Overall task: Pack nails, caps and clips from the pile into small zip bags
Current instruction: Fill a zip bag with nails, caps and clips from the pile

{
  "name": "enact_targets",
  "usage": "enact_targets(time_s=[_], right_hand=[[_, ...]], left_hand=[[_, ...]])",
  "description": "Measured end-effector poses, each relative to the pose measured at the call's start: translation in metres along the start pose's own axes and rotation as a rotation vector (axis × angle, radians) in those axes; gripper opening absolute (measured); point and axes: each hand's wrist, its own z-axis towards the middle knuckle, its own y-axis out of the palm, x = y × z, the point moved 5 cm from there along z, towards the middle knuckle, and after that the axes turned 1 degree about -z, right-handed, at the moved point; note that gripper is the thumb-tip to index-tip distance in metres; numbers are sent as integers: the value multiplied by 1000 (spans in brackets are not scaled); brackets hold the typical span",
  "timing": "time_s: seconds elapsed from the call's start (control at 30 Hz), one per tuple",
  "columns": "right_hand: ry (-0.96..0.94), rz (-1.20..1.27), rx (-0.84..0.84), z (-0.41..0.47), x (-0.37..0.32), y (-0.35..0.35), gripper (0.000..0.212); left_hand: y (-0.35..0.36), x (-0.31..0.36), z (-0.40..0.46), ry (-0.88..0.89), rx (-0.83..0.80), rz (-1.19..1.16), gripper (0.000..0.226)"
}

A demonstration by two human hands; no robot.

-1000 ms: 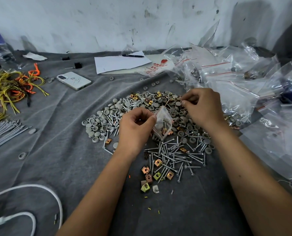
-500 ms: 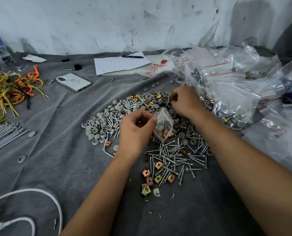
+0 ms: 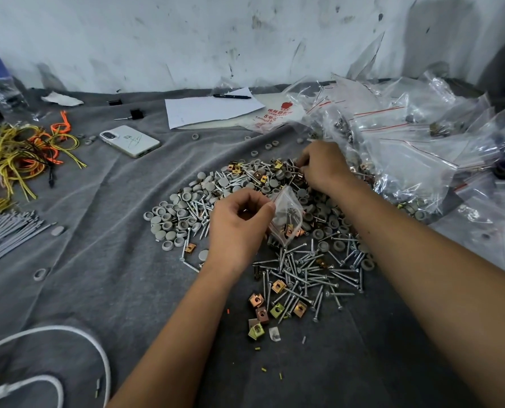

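Note:
A pile of grey caps (image 3: 183,210), silver nails (image 3: 307,269) and brass clips (image 3: 263,307) lies spread on the grey cloth (image 3: 104,260). My left hand (image 3: 239,228) pinches the mouth of a small clear zip bag (image 3: 286,219) that holds a few caps, nails and clips. At the pile's far edge my right hand (image 3: 324,166) has its fingers curled down among clips and caps; what the fingertips hold is hidden.
A heap of clear zip bags (image 3: 398,142), many filled, lies at the right. A phone (image 3: 130,141), paper (image 3: 213,108) and a pen (image 3: 232,96) sit behind the pile. Yellow and orange ties (image 3: 21,154), grey cable ties (image 3: 3,237) and a white cable (image 3: 68,343) lie at the left.
My right hand moved from beside the bag's mouth away to the far edge of the pile. My left hand kept holding the bag in place.

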Motion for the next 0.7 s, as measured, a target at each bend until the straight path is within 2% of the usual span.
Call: enact_targets(time_s=[0.27, 0.37, 0.43, 0.57, 0.7], right_hand=[[-22, -45, -167, -5, 9, -9, 18], [-79, -40, -79, -3, 3, -13, 15], [-166, 20, -30, -4, -9, -13, 23], [-336, -64, -160, -6, -35, 2, 37], [-367, -133, -125, -7, -37, 3, 30]], left_hand=[[0, 0, 0, -2, -4, 10, 17], [0, 0, -1, 7, -7, 5, 17], [0, 0, -1, 17, -4, -5, 19], [0, 0, 0, 26, -1, -3, 19], [0, -1, 1, 23, -1, -9, 20]])
